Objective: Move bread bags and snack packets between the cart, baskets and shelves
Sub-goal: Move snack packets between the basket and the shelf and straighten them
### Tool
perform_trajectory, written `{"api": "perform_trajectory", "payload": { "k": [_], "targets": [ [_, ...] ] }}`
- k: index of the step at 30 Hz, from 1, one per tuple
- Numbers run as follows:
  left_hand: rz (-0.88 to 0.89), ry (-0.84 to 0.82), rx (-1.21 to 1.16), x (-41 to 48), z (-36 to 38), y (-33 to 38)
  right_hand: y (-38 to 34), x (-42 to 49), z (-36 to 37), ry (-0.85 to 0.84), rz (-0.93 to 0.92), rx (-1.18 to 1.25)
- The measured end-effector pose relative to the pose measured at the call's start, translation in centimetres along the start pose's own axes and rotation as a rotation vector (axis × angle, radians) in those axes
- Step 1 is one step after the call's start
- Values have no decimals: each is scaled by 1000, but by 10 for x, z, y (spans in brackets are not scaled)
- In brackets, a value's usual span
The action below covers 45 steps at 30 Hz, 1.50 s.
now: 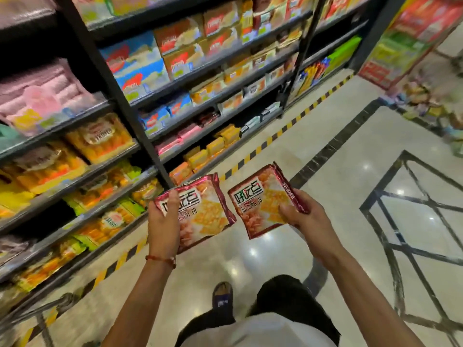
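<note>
left maroon foil snack packet (203, 214) and right maroon foil snack packet (260, 206): yellow cracker prints, white lettering. cream marble floor (313, 131) has dark veined bands, plus yellow-black striped tape (275, 135).

Glossy plastic packets (200, 209), polished floor (325, 159)

Arms stretched forward, my left hand (162, 222) and right hand (308, 216) each grip one red foil snack packet (210, 209), thumbs on top.

Wearer: red cord bracelet (160, 259) on left wrist; white shirt (258, 331); black trousers (288, 293); dark sandal (222, 300).
</note>
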State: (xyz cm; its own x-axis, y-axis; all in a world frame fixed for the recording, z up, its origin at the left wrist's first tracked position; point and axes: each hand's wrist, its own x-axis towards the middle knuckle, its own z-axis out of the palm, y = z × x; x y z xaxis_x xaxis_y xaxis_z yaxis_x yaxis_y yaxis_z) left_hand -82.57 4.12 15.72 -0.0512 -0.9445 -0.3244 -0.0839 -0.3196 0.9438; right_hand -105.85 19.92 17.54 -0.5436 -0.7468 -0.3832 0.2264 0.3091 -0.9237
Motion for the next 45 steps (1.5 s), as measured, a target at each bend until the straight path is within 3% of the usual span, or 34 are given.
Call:
{"api": "perform_trajectory", "payload": {
  "k": [5,9,13,17,27,33,40,45],
  "targets": [
    [-15,-48,68,54,85,23,-18,89,-50,51,0,36],
    [5,-49,89,100,179,41,-48,181,-109,-12,-5,52],
    [-112,-41,13,129,275,66,-90,260,-172,-119,-10,31],
    [-193,-71,-31,153,358,99,-132,336,-222,-107,45,64],
    [-223,-225,-180,259,516,164,-222,515,-277,-88,-57,58],
    [-131,-378,-64,352,598,198,-279,638,-303,-26,-121,33],
    [32,-273,-54,429,682,254,-345,759,-339,5,-225,-2],
    [110,-95,-99,449,746,291,-391,839,-365,-91,-313,-45]
  ]
}}
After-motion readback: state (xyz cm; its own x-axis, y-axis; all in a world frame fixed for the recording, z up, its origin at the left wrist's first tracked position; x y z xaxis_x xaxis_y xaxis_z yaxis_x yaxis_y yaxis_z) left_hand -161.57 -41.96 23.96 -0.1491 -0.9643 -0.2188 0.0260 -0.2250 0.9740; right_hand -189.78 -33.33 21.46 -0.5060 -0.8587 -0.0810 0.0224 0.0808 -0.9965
